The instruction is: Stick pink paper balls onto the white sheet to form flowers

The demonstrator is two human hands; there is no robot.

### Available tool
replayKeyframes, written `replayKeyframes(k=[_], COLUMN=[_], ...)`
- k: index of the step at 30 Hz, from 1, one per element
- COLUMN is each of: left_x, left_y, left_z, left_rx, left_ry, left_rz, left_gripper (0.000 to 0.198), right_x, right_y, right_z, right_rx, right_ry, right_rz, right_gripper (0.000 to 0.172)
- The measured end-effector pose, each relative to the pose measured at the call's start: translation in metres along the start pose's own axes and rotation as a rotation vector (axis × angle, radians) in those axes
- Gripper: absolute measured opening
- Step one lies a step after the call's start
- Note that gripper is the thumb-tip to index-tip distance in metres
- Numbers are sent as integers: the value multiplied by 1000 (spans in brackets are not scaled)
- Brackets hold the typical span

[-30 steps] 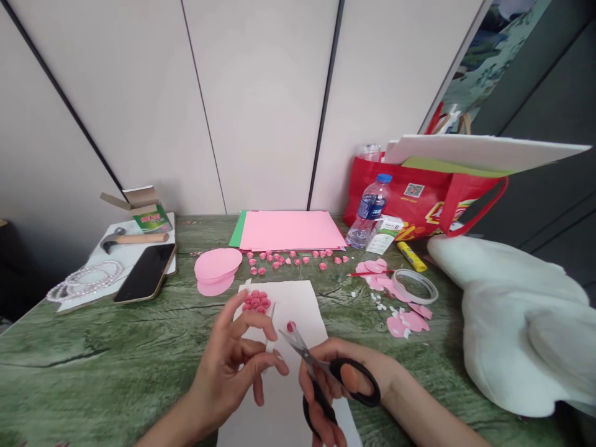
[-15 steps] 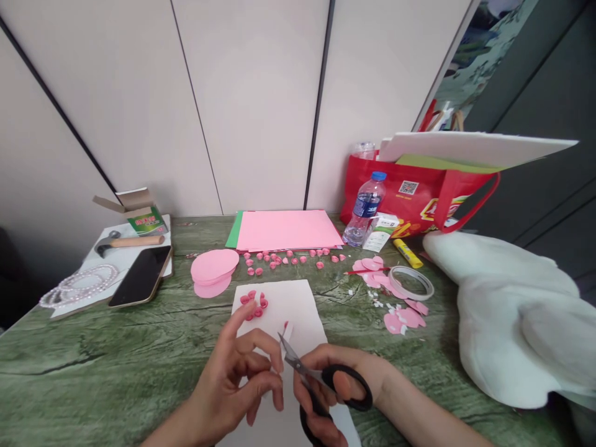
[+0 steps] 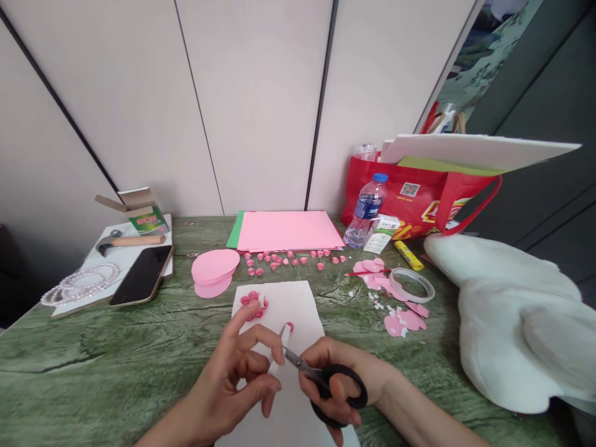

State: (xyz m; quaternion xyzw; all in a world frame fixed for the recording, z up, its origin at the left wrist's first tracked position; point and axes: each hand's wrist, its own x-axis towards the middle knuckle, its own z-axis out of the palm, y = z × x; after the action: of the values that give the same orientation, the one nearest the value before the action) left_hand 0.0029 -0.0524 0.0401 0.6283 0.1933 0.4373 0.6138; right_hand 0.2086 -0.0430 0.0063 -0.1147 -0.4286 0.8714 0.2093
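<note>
My right hand point(image 3: 335, 379) grips black-handled scissors point(image 3: 342, 388), its fingers through the loops. The blades point left and meet a narrow white strip point(image 3: 285, 335). That strip runs past the bent index finger of my left hand point(image 3: 239, 372) and seems held between its fingers, though the exact grip is partly hidden. Under both hands lies a white sheet point(image 3: 284, 298). Near its top left, a cluster of rolled pink paper curls point(image 3: 251, 298) is partly covered by my left index finger. One more pink curl point(image 3: 290, 326) sits beside the strip's upper end.
Small pink curls point(image 3: 294, 261) lie in front of pink paper sheets point(image 3: 288, 230). Pink ovals point(image 3: 215, 267), a phone point(image 3: 142, 276) and a hammer point(image 3: 135, 240) are leftward. A tape roll point(image 3: 431, 288), glue stick point(image 3: 408, 254), bottle point(image 3: 367, 211) and white plush point(image 3: 503, 310) are rightward.
The scissors have turned and their blades have closed somewhat against the white strip. More of the strip shows between my left fingers. My left hand has stayed nearly in place.
</note>
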Motion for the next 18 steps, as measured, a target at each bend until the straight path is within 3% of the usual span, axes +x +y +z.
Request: replayKeyframes(k=[4,8,11,13,14,16,18], left_x=[-5,-13,-12,-5,0,10,18], left_y=[-2,-7,-13,-16,-16,-12,-7], left_z=[-4,-7,-12,-18,-21,-29,-38], left_rx=[184,469,658,849,981,1260,1547], left_ry=[-7,-98,45,261,369,612,713], left_rz=[16,10,25,17,-5,-59,-158], left_gripper=[68,59,40,37,39,50,61], right_x=[0,-4,-12,-19,-22,-27,-29], right_y=[-2,-13,-28,-37,-40,-44,-46], right_z=[-2,0,-3,-8,-12,-21,-29], right_rx=[-100,-166,-237,-460,-623,-990,-1321], right_ry=[38,123,253,437,589,954,1239], right_rz=[-1,-163,-310,-319,-289,-128,125], right_gripper=[50,60,60,55,50,39,36])
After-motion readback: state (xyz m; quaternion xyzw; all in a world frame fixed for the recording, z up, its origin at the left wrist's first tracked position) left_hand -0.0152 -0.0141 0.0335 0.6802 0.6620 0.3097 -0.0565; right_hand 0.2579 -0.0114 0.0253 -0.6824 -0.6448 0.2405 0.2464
